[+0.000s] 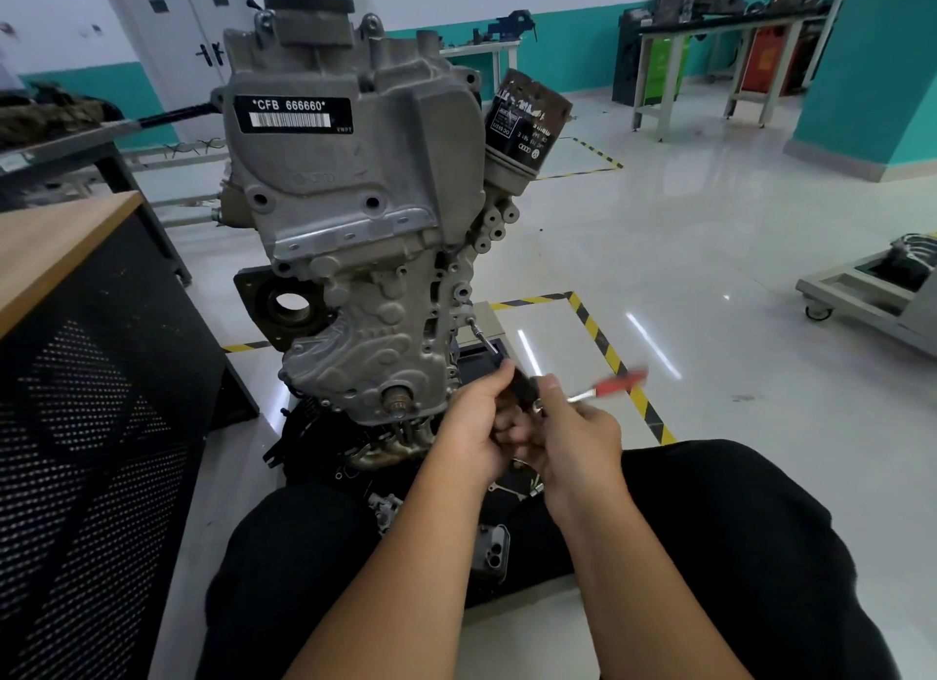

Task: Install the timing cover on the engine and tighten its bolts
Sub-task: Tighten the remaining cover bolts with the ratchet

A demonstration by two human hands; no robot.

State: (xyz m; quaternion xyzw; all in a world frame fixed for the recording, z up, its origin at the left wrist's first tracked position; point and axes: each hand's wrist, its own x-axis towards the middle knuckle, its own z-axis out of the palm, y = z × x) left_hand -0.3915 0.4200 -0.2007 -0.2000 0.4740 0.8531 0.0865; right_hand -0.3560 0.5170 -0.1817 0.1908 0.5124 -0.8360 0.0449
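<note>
The timing cover (365, 284) already sits against the front of the engine (355, 121), so the fitting appears done and the work looks to be in the bolt-tightening stage. Low on the cover's right edge, a thin extension bar (481, 337) reaches to a bolt (471, 320) there, running down and to the right into the ratchet (598, 388), whose red handle sticks out to the right, blurred. The left hand (476, 421), just below and right of the cover, is curled around the dark head of the tool, steadying it; the right hand (573, 436), touching the left, is clenched on the ratchet near its head. How many bolts are already tight cannot be told; several holes along the cover's right edge look dark, perhaps still unfilled, so more tightening likely remains.
</note>
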